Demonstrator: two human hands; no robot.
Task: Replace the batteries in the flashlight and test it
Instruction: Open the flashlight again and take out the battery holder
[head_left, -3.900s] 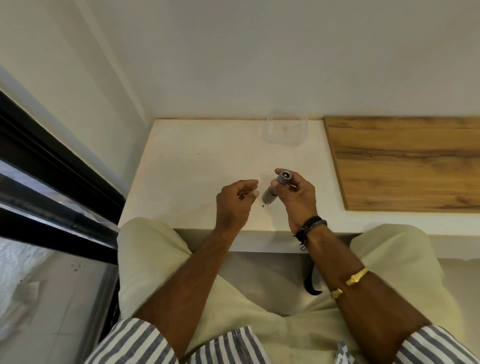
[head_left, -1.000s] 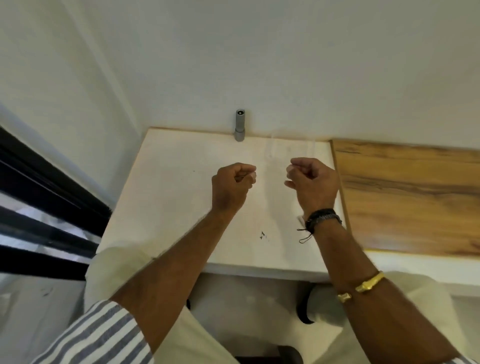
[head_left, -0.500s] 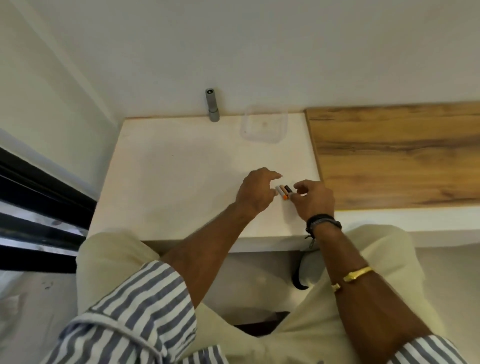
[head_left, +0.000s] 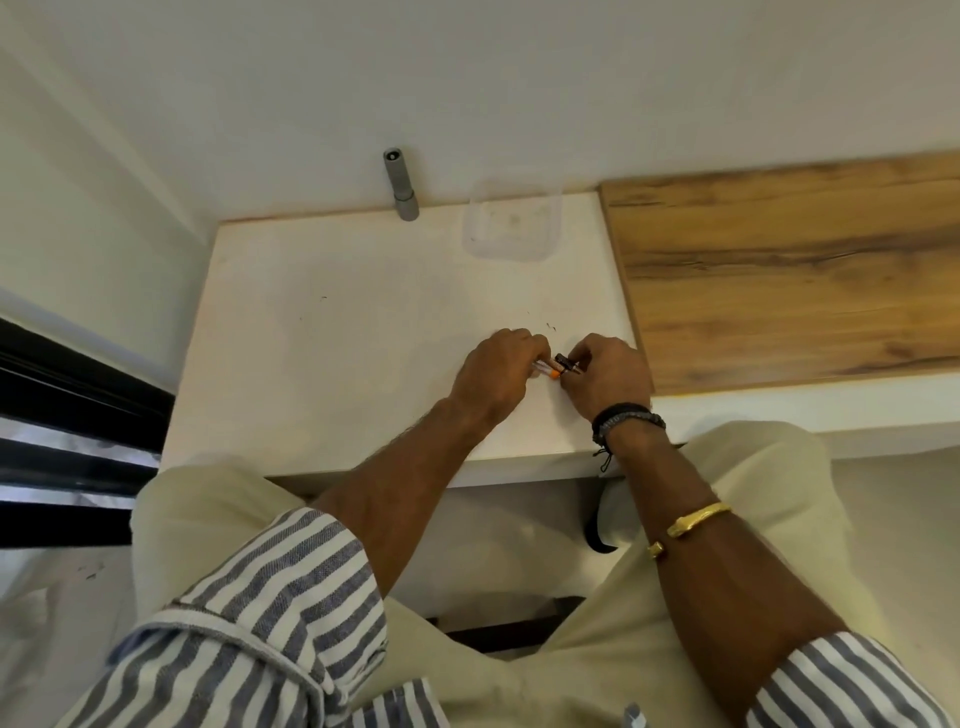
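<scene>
A home corner: white desk (head_left: 337, 338), plain wall (head_left: 519, 78).

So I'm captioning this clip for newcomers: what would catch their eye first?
The left hand and right hand meet at the front right of the white table, pinching small batteries. The grey flashlight stands apart at the back edge by the wall, a clear container to its right.

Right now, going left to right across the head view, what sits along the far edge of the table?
Grey flashlight → clear container → wooden board.
</scene>
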